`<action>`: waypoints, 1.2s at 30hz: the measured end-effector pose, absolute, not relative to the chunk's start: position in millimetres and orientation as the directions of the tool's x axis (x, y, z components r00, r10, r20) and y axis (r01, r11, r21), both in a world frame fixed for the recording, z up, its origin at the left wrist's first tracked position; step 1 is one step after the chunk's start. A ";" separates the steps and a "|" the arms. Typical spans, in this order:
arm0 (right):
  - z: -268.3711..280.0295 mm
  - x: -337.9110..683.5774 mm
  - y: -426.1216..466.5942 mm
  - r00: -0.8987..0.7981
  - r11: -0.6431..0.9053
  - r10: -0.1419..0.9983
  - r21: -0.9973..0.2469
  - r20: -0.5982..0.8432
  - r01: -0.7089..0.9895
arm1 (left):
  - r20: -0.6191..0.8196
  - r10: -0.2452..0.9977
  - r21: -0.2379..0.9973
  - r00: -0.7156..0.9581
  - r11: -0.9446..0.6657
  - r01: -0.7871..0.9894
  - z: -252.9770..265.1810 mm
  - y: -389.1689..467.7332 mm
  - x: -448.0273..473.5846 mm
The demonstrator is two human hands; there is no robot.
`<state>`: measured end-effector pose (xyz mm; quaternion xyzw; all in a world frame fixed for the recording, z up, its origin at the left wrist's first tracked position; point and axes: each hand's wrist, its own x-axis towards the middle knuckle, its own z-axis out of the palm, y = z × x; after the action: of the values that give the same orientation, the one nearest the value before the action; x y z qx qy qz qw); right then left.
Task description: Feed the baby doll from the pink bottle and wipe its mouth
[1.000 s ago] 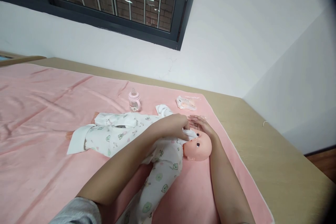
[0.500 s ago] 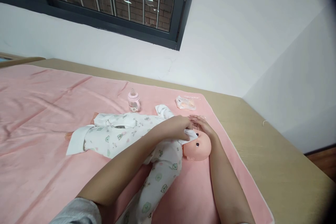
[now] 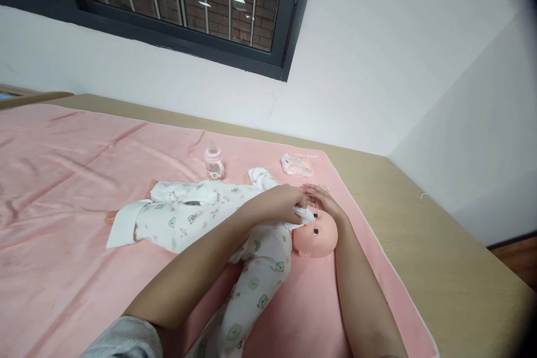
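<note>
A baby doll point(image 3: 316, 240) in a white printed outfit point(image 3: 184, 224) lies on its back, its bare head toward the right. My left hand point(image 3: 289, 201) is closed on a white wipe point(image 3: 304, 215) and presses it against the lower part of the doll's face. Around the far side of the head curves my right hand point(image 3: 321, 198), fingers stretched out and nothing seen in them. The wrist lies along the crown. The doll's mouth and nose are hidden by the wipe and my left hand.
A pink baby bottle point(image 3: 214, 162) stands upright beyond the doll's body. Farther right lies a clear plastic packet point(image 3: 297, 165). Everything rests on a pink sheet point(image 3: 75, 179) over a wooden surface point(image 3: 415, 251), with a wall and barred window point(image 3: 235, 5) behind.
The wipe has shifted slightly and looks more bunched at my left fingers. Both arms and the doll stay practically where they were.
</note>
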<state>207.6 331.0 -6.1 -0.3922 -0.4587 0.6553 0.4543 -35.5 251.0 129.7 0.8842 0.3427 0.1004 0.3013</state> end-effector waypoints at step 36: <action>-4.5 206.3 331.8 -0.262 -0.176 0.958 -0.958 -0.115 -0.225 | 0.062 0.690 0.574 0.721 -0.616 0.539 134.0 252.0 -37.5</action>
<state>206.3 331.8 -4.5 -0.4040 -0.4540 0.6518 0.4537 -37.5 252.0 134.0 0.8879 0.3461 0.1398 0.2689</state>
